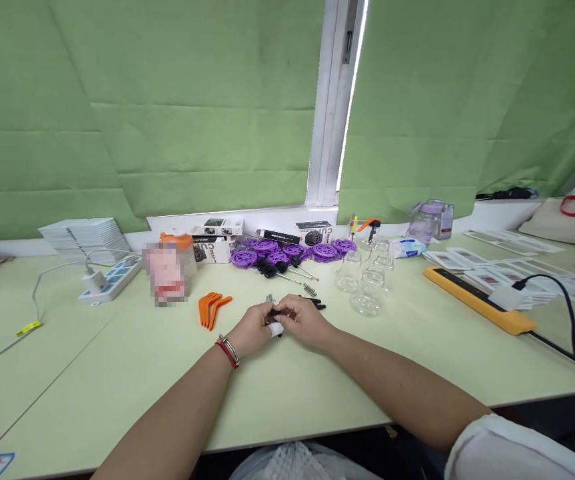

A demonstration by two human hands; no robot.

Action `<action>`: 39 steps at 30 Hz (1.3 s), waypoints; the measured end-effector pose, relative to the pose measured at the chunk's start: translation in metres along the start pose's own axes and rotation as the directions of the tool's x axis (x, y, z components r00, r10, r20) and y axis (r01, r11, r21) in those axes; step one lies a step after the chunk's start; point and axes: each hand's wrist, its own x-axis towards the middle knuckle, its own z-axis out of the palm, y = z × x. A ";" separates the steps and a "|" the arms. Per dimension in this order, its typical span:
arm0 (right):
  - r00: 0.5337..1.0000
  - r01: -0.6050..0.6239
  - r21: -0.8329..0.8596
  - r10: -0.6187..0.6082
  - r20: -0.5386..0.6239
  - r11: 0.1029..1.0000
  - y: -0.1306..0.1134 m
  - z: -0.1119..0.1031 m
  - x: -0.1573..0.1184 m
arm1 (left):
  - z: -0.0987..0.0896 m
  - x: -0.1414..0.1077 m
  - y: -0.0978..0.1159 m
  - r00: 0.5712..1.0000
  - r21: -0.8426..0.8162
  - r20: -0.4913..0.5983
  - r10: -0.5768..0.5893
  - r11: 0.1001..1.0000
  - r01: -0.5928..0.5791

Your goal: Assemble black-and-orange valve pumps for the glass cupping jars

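My left hand [252, 329] and my right hand [308, 321] meet over the middle of the table. Both sets of fingers are closed round a small black part [276, 312], mostly hidden by them. A white piece [276, 329] shows just below, by my left fingers; whether it belongs to the black part I cannot tell. Left of my hands lie several orange angled plastic pieces [212, 309]. Past my right hand are black rods [318, 303] and metal springs [310, 290]. Farther back sit black-knobbed metal shafts [277, 269] and purple plastic wheels [277, 252].
Clear glass vessels [367, 300] stand to the right of my hands. A yellow power strip [477, 300] and flat printed sheets lie farther right. On the left are a white power strip [112, 280] with a cable and stacked white boxes [84, 239]. Cartons [212, 251] line the back.
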 end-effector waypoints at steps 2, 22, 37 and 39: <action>0.995 -0.096 0.051 0.096 0.000 0.994 0.002 0.006 0.002 | -0.006 -0.001 0.003 1.000 0.026 0.001 -0.013 1.000 0.013; 0.791 -0.580 0.076 0.539 0.289 0.811 -0.022 0.071 0.032 | -0.038 0.001 -0.005 0.869 0.076 -0.486 -0.087 0.987 0.141; 0.935 -0.322 -0.482 0.352 -0.030 0.815 0.040 -0.076 -0.008 | -0.027 0.000 0.006 0.911 0.123 -0.408 -0.067 0.984 0.128; 0.934 -0.318 -0.462 0.358 -0.002 0.828 0.046 -0.074 -0.010 | -0.025 -0.001 0.010 0.917 0.136 -0.394 -0.066 0.982 0.130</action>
